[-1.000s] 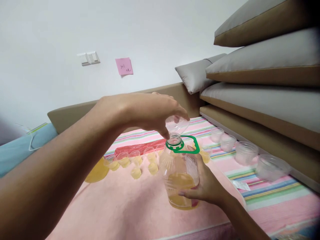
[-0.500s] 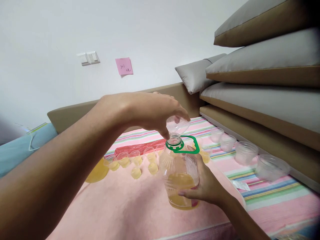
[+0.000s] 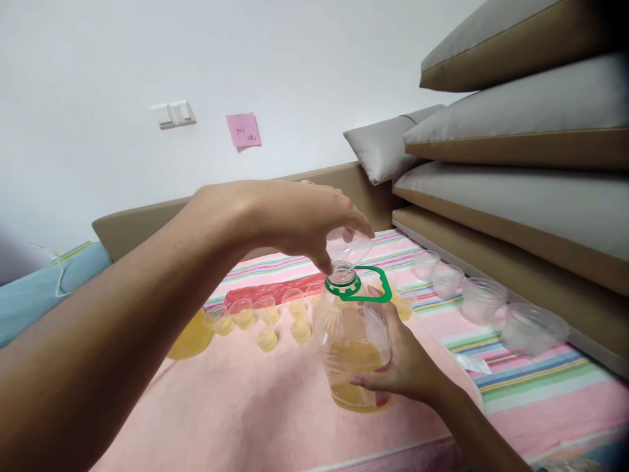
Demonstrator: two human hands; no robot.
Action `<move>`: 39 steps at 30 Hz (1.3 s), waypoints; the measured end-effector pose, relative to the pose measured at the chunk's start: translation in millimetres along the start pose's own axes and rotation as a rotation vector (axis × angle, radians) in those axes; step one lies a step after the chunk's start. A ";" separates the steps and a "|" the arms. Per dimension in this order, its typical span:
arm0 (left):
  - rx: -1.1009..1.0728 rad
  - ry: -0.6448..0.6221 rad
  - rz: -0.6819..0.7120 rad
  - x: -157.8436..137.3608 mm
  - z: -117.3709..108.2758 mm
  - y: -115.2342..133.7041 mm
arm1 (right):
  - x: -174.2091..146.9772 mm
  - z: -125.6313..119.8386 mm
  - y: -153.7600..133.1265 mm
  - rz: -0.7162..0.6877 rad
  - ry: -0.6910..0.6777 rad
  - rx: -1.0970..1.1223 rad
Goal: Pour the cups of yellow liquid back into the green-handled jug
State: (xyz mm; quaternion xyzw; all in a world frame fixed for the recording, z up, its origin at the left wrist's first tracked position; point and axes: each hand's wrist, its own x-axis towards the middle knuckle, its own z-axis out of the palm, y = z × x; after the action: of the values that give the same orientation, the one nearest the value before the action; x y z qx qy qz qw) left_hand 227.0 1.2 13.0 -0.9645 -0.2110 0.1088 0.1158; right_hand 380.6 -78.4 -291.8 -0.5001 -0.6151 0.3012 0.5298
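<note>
Several grey-and-brown cushions: stacked behind and right of the bottle. One pink cloth: lay beneath the bottle. One clear bottle, part-filled with yellow liquid: stood upright, your right hand gripping its right side with curled fingers. Clear tubs: stood right of the bottle. One clear container: your left hand gripped it, thumb against fingers, at the bottle's mouth; contact could not be told. Small cups, holding yellow liquid: mostly left of the bottle.
</note>
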 end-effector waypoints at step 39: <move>-0.757 0.360 0.114 -28.3 80.0 -40.8 | -1.2 -1.5 -5.3 -0.034 0.020 -0.008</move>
State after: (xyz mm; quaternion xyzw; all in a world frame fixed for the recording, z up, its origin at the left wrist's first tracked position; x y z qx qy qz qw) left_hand 165.6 39.2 -47.3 -0.9527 -0.1588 -0.1404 -0.2177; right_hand 380.5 -81.5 -287.0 -0.4947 -0.6194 0.2844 0.5392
